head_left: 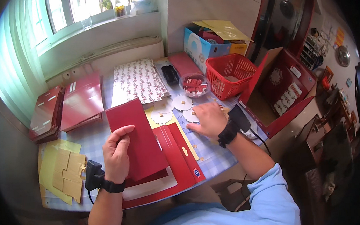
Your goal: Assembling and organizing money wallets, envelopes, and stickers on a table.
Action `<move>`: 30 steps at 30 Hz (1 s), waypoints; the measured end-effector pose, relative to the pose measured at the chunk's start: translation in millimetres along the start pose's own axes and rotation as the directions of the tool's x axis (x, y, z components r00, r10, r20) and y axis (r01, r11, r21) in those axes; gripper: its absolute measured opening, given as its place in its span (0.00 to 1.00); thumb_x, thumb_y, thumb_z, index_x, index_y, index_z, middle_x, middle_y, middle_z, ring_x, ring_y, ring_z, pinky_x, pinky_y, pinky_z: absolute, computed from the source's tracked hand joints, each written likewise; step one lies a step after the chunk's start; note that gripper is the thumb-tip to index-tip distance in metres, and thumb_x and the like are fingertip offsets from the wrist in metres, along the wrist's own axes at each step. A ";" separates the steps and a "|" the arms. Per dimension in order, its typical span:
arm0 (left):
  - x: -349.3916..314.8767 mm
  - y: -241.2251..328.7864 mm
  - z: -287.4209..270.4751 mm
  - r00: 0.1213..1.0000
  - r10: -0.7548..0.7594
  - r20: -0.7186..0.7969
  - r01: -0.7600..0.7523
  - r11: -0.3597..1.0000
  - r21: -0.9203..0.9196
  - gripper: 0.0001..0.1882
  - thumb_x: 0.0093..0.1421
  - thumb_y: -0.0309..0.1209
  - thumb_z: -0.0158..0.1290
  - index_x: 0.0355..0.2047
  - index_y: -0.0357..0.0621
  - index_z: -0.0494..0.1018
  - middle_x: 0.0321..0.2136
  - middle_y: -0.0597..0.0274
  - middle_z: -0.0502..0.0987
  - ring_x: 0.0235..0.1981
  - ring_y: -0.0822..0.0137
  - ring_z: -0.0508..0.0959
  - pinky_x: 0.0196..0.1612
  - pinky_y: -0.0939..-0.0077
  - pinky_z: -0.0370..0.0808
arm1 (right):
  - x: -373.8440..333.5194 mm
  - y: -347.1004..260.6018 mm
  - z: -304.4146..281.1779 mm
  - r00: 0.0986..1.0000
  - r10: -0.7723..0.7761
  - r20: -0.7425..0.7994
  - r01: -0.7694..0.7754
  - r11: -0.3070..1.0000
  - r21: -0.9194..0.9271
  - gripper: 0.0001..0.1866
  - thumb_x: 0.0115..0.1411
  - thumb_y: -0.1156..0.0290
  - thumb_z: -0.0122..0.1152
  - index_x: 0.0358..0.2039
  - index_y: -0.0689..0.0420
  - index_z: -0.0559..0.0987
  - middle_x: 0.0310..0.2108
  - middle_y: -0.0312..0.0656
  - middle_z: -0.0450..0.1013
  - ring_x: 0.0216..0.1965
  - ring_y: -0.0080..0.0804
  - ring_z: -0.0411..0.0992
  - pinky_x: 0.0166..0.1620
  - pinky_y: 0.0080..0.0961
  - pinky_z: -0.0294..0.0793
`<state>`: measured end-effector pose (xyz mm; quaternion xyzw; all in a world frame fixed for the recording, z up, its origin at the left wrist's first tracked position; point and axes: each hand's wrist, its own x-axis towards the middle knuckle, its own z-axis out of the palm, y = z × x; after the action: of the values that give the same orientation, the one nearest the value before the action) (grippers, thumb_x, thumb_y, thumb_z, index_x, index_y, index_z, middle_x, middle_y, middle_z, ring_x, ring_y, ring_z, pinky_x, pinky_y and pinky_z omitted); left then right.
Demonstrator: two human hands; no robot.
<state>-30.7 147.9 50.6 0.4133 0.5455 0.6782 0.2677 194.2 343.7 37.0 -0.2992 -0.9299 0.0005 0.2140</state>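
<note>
My left hand [117, 152] is closed on the left edge of a dark red card panel [138, 131], which is tilted up over a larger red sheet. That red sheet [177, 147], with a hang hole and a white area, lies flat at the table's front. Over to the right, my right hand [208, 120] is low over white scalloped discs, thumb and fingers apart, partly covering one. Another scalloped disc [162, 117] lies to its left, bearing a small tan square. A pale yellow sheet [195, 152] lies partly beneath them. Both wrists carry black strapped devices.
Red folders [81, 100] are stacked at the left, near tan card pieces [64, 171]. Patterned white sheets [132, 80] lie at the back. A clear bowl of red pieces [195, 85], a red basket [230, 78], a blue box [209, 49] and an open red carton [267, 117] stand right.
</note>
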 end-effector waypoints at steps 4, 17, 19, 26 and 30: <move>-0.7 -1.8 -2.9 1.000 -0.029 -0.005 0.028 0.997 -0.071 0.14 0.62 0.20 0.42 0.43 0.34 0.75 0.38 0.64 0.77 0.40 0.77 0.74 0.47 0.84 0.69 | 6.5 -7.9 1.3 0.987 0.011 0.158 0.016 0.985 -0.173 0.13 0.53 0.59 0.63 0.28 0.57 0.76 0.30 0.46 0.75 0.37 0.42 0.73 0.58 0.48 0.60; -5.2 4.6 0.3 0.999 0.034 0.003 -0.034 0.999 0.021 0.11 0.62 0.19 0.45 0.37 0.34 0.78 0.27 0.72 0.74 0.28 0.84 0.68 0.32 0.90 0.64 | -2.9 -28.5 -67.3 0.970 0.155 0.188 -0.216 0.188 0.958 0.05 0.65 0.75 0.53 0.39 0.61 0.76 0.24 0.31 0.71 0.18 0.15 0.66 0.21 0.13 0.66; -7.6 8.3 6.0 0.999 0.046 0.006 -0.046 0.999 0.014 0.09 0.62 0.21 0.48 0.38 0.33 0.78 0.23 0.75 0.73 0.23 0.87 0.66 0.25 0.91 0.62 | -2.0 -40.7 -58.6 0.967 0.104 0.231 -0.244 0.135 0.960 0.06 0.65 0.75 0.53 0.40 0.62 0.75 0.26 0.33 0.73 0.21 0.16 0.70 0.26 0.14 0.70; -17.8 22.6 14.7 0.992 0.007 0.127 -0.016 0.997 0.071 0.13 0.66 0.31 0.49 0.37 0.33 0.78 0.25 0.74 0.75 0.27 0.86 0.67 0.31 0.90 0.62 | -2.1 -76.8 -45.6 0.903 -0.049 -0.427 0.347 0.669 0.657 0.09 0.56 0.81 0.61 0.38 0.57 0.78 0.31 0.43 0.76 0.28 0.28 0.75 0.32 0.22 0.74; -22.1 17.2 18.1 0.968 -0.046 0.247 0.096 0.976 -0.196 0.13 0.67 0.31 0.49 0.37 0.32 0.77 0.28 0.73 0.75 0.29 0.84 0.68 0.31 0.88 0.65 | -16.4 -87.8 -37.6 0.669 -0.513 -0.538 0.629 0.777 0.042 0.17 0.47 0.79 0.65 0.40 0.58 0.80 0.40 0.42 0.74 0.35 0.35 0.72 0.36 0.29 0.74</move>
<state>-2.4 134.8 62.4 0.4428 0.4502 0.6657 0.3976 172.3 257.7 75.9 0.0455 -0.8820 -0.0393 0.4674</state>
